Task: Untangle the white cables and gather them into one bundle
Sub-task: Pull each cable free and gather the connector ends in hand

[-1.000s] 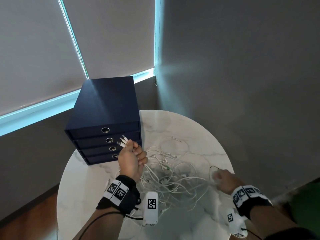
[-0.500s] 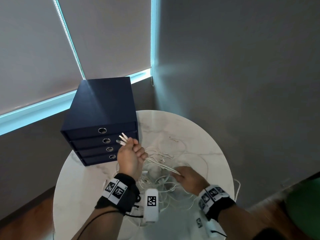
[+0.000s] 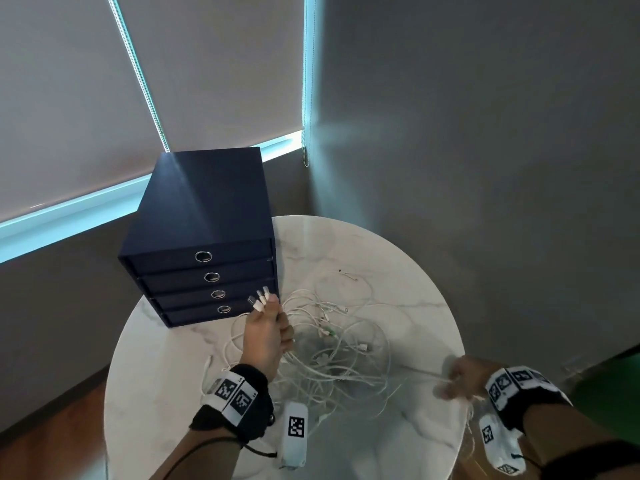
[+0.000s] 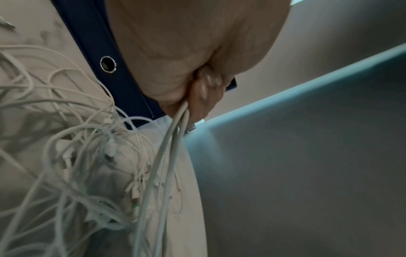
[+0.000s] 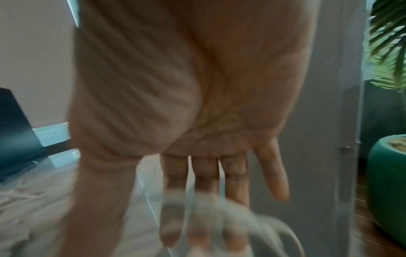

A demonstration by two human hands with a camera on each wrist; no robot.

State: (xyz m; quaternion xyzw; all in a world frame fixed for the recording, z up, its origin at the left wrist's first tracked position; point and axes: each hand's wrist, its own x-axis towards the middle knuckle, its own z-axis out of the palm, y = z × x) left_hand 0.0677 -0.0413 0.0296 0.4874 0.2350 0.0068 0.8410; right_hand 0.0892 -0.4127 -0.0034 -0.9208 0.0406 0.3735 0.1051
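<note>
A tangle of white cables (image 3: 332, 351) lies in the middle of the round marble table (image 3: 398, 268). My left hand (image 3: 268, 334) is raised over its left side and grips a few cable ends, whose plugs (image 3: 259, 301) stick out above my fist. In the left wrist view the gripped cables (image 4: 171, 147) run down from my curled fingers (image 4: 204, 90) into the tangle (image 4: 87, 156). My right hand (image 3: 457, 379) is blurred at the table's right edge, with one strand (image 3: 422, 373) stretched to it. In the right wrist view a blurred cable (image 5: 219, 208) lies across my outstretched fingers (image 5: 204, 177).
A navy box of several ring-pull drawers (image 3: 201, 209) stands on the table's back left, close to my left hand. A grey wall runs behind and to the right. A green plant pot (image 5: 386, 182) stands on the floor to the right.
My right hand reached into the tangle, then swept out to the table's right edge with one strand drawn taut after it. My left hand kept its grip and moved little.
</note>
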